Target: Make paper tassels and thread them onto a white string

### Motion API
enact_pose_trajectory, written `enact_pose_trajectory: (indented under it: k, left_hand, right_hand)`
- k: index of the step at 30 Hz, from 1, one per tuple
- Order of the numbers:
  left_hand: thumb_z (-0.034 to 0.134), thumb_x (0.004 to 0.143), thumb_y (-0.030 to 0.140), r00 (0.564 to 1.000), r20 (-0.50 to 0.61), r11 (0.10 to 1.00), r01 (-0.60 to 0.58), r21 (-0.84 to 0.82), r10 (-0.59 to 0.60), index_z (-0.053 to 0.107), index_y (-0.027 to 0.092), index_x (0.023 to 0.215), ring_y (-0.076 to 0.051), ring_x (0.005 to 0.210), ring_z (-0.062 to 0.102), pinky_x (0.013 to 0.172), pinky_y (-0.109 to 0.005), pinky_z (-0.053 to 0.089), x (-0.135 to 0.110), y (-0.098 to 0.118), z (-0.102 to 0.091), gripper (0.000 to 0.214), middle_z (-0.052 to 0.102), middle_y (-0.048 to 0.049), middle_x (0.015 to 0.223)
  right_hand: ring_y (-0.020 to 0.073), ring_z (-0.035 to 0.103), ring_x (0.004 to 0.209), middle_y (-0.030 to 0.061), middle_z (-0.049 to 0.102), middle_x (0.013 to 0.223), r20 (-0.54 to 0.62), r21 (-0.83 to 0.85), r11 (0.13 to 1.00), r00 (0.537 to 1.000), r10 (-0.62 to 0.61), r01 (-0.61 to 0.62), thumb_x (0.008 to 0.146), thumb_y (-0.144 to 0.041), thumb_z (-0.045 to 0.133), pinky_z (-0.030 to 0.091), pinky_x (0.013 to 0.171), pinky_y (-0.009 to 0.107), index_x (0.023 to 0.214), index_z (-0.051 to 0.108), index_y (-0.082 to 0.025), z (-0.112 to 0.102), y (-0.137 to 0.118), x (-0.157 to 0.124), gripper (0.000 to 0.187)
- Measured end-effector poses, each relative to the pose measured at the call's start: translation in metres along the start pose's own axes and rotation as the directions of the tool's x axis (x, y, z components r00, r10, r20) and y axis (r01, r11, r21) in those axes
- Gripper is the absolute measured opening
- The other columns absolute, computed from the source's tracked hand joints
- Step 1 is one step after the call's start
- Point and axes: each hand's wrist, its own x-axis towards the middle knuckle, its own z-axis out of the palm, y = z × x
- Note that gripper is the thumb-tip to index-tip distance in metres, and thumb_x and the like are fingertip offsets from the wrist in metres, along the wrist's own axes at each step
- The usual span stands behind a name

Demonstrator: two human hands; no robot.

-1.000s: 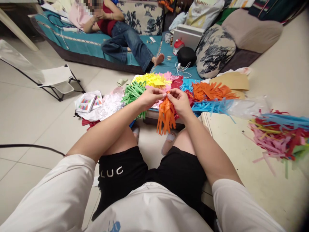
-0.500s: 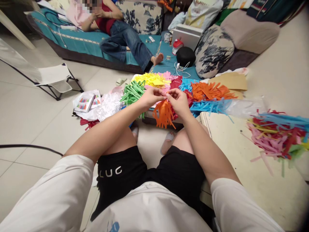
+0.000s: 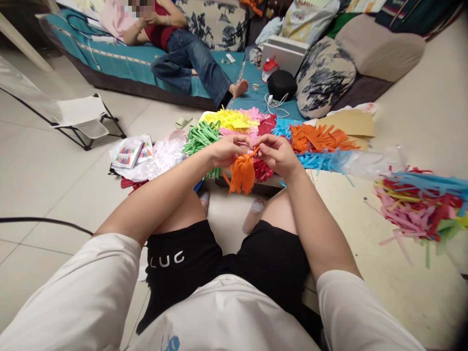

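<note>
An orange paper tassel (image 3: 242, 174) hangs fringe down between my hands, in front of a low stand. My left hand (image 3: 231, 148) has its fingers closed around the tassel's top. The twisted orange end is pinched between the fingertips of my right hand (image 3: 277, 153), just to the right. Behind the hands lie fringed paper bundles: green (image 3: 202, 138), yellow (image 3: 230, 120), orange (image 3: 321, 138) and blue (image 3: 321, 159). Part of a dark red bundle (image 3: 263, 170) shows below my right hand. My fingers hide the top of the tassel.
White fringe (image 3: 170, 156) and printed cards (image 3: 127, 155) lie to the left. On the right, a pale board (image 3: 340, 214) bears mixed coloured strips (image 3: 420, 204). Another person (image 3: 197, 53) reclines on the teal sofa (image 3: 120, 68). A folding chair (image 3: 82, 109) stands at left.
My right hand has moved slightly right and turned, drawing the tassel's orange end out sideways. The tassel's fringe has swung a little to the left.
</note>
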Motion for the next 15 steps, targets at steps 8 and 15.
enact_pose_trajectory:
  k: [8,15]
  left_hand:
    - [0.097,0.072,0.019,1.0,0.011,0.999,0.025,0.032,-0.026,0.078,0.015,0.086,-0.019,0.073,0.075,0.077,-0.035,0.058,-0.0009,0.0019,0.001,0.024,0.08,-0.0055,0.082]
    - [0.115,0.07,0.037,0.99,-0.035,0.974,-0.129,0.184,0.138,0.077,0.015,0.087,-0.016,0.075,0.077,0.076,-0.029,0.055,0.0032,-0.0042,0.0015,0.047,0.082,-0.0052,0.081]
  right_hand:
    - [0.0167,0.07,0.069,0.0042,0.079,0.081,-0.027,-0.183,0.981,0.997,-0.075,0.069,0.065,-0.083,0.11,0.063,0.07,0.03,0.089,0.085,-0.022,-0.0029,0.002,-0.0013,0.07]
    - [0.0173,0.069,0.067,0.0041,0.074,0.074,-0.055,-0.366,0.917,0.98,-0.19,0.158,0.069,-0.098,0.097,0.063,0.071,0.032,0.084,0.083,-0.021,-0.0013,-0.0057,-0.0001,0.08]
